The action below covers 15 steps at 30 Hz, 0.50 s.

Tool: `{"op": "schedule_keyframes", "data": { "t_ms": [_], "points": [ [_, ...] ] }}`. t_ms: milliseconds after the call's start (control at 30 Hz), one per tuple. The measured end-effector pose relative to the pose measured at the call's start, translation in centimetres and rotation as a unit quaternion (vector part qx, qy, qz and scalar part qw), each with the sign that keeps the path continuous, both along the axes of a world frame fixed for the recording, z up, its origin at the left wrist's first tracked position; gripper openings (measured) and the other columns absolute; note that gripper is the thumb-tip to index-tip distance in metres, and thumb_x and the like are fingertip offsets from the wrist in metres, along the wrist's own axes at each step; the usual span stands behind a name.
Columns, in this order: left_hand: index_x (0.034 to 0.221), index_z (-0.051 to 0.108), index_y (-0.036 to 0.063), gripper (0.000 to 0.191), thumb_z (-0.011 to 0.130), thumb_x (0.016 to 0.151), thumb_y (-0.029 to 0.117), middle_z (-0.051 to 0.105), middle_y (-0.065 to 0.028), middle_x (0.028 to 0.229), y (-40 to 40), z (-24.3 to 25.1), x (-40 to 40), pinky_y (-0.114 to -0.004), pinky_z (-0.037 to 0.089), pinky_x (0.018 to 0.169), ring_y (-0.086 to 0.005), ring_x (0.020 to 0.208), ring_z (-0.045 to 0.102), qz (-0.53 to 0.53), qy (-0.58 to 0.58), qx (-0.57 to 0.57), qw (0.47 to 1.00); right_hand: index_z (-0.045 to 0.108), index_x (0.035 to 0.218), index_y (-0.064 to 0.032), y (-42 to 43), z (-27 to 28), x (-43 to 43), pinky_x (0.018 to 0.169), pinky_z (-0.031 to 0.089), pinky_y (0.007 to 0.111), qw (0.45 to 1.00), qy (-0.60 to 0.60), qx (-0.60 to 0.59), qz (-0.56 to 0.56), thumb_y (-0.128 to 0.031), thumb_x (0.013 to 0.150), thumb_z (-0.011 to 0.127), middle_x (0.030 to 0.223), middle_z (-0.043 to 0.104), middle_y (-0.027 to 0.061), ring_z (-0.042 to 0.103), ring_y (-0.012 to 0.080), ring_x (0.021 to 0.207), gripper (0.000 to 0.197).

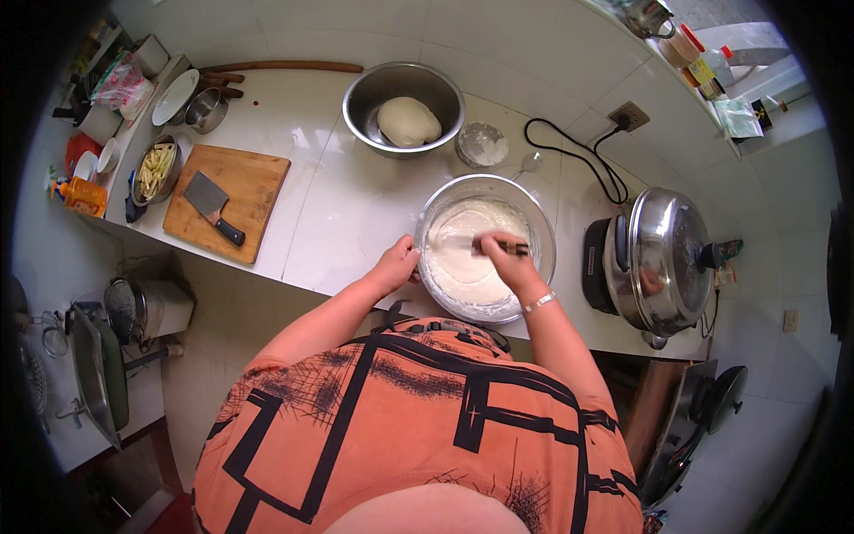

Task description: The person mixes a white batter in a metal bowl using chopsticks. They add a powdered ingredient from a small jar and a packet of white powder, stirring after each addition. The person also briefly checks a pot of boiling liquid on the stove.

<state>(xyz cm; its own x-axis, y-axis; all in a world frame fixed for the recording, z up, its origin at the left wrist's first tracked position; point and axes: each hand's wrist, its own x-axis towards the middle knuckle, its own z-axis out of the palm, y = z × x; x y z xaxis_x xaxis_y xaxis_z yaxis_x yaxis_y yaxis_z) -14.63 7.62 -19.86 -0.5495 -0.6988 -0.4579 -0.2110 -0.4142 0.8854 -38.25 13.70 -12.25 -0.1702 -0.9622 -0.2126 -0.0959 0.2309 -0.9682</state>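
Note:
In front of me a large metal bowl [548,233] holds a thick, pale batter [460,267]. My left hand [398,261] grips the bowl's left rim. Over the batter, my right hand [510,257] is closed around the dark handle of a utensil [515,248]; its lower end is blurred, so I cannot tell its kind. A metal bowl behind [357,127] contains a smooth lump of dough [408,122]. Beside it stands a small round container [482,144] dusted with white, near a metal spoon [532,162].
At the left, a cleaver [208,195] lies on a wooden cutting board [267,180], beside a metal bowl of cut pale strips [156,171]. A lidded electric steel pan [667,260] stands at the right. A black power cord [587,157] runs to a wall socket [628,117].

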Motion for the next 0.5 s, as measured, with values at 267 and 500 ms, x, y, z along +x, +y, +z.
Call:
{"op": "schedule_keyframes", "data": {
  "t_ms": [267, 500],
  "points": [
    [0.105, 0.045, 0.0035, 0.019, 0.04, 0.096, 0.019, 0.057, -0.0073, 0.083, -0.2, 0.7, -0.4, -0.03, 0.053, 0.062, -0.0144, 0.066, 0.057, -0.012, 0.016, 0.007, 1.0, 0.067, 0.084, 0.0043, -2.3, -0.3, -4.9, 0.062, 0.052, 0.027, 0.983, 0.129, -0.041, -0.122, -0.012, 0.085, 0.059, 0.075, 0.067, 0.0078, 0.063, 0.0136, 0.066, 0.018],
    [0.105, 0.045, 0.0016, 0.019, 0.042, 0.095, 0.018, 0.059, -0.0086, 0.083, -0.1, 0.3, 0.1, -0.029, 0.054, 0.059, -0.0144, 0.063, 0.059, -0.014, -0.01, -0.012, 1.0, 0.065, 0.083, 0.0047, 1.9, 0.7, -7.7, 0.057, 0.055, 0.027, 0.979, 0.108, 0.156, -0.078, -0.013, 0.083, 0.062, 0.071, 0.065, 0.0104, 0.064, 0.0163, 0.06, 0.017]
  ]
}}
